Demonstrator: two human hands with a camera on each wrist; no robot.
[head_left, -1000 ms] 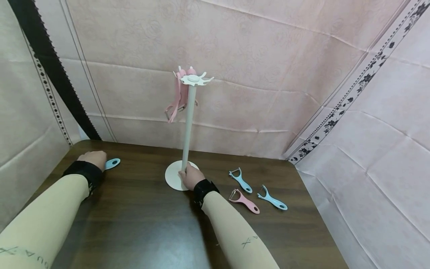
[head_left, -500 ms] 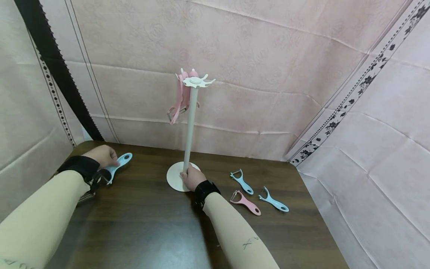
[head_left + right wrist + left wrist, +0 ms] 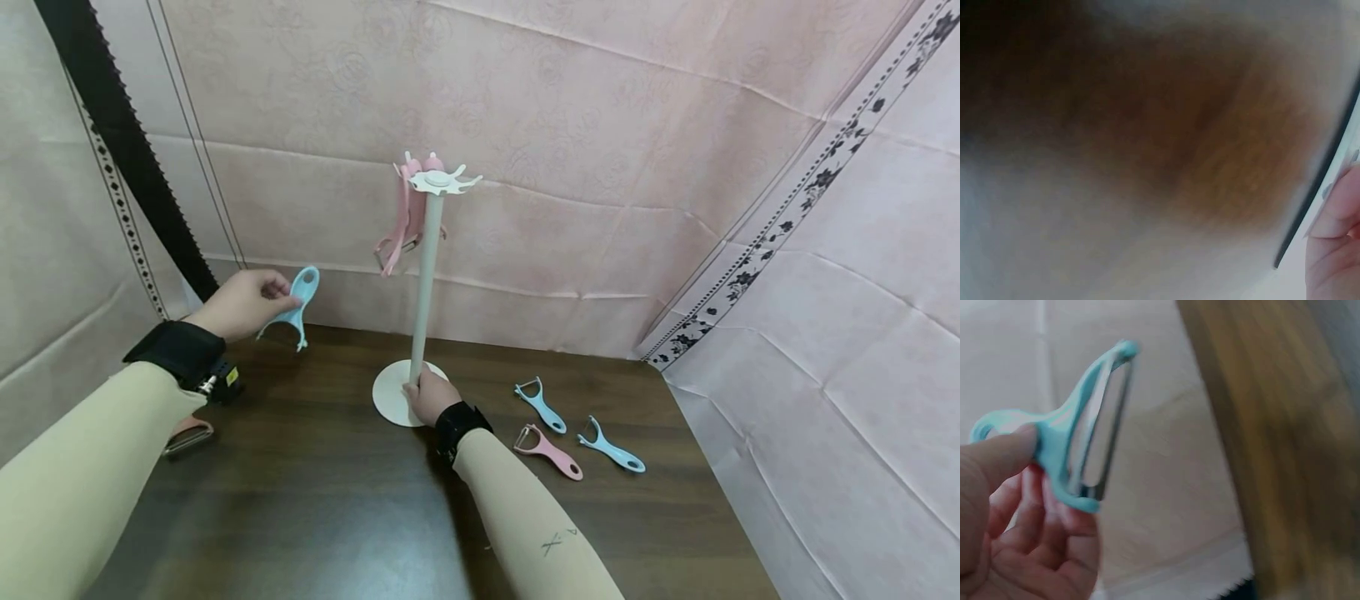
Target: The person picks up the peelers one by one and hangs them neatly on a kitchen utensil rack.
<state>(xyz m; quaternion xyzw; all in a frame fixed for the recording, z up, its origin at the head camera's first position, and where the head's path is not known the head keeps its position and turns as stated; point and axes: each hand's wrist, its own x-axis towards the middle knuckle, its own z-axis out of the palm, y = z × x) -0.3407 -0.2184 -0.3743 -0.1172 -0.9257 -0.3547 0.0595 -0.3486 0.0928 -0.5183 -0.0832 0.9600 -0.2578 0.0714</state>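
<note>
My left hand (image 3: 243, 302) pinches a light blue peeler (image 3: 304, 287) in the air over the table's back left. The left wrist view shows the thumb pressed on the peeler's (image 3: 1055, 445) neck, with its metal blade pointing away from the palm. At the middle back of the table, my right hand (image 3: 432, 396) holds the foot of a white stand (image 3: 426, 283), whose round base (image 3: 389, 395) lies flat. Pink peelers (image 3: 408, 212) hang from the left and rear hooks of the stand's top (image 3: 438, 181). In the right wrist view, fingers (image 3: 1341, 212) touch the base's edge.
Two blue peelers (image 3: 542, 406) (image 3: 613, 450) and a pink peeler (image 3: 551, 454) lie on the brown table (image 3: 315, 500) to the right. Another pink-handled peeler (image 3: 189, 433) lies partly hidden by my left forearm. Pale cloth (image 3: 562, 125) hangs behind the table.
My left hand has picked the blue peeler off the table, raising it and moving right toward the stand. The peeler has turned handle end up. My right hand stays at the stand's foot.
</note>
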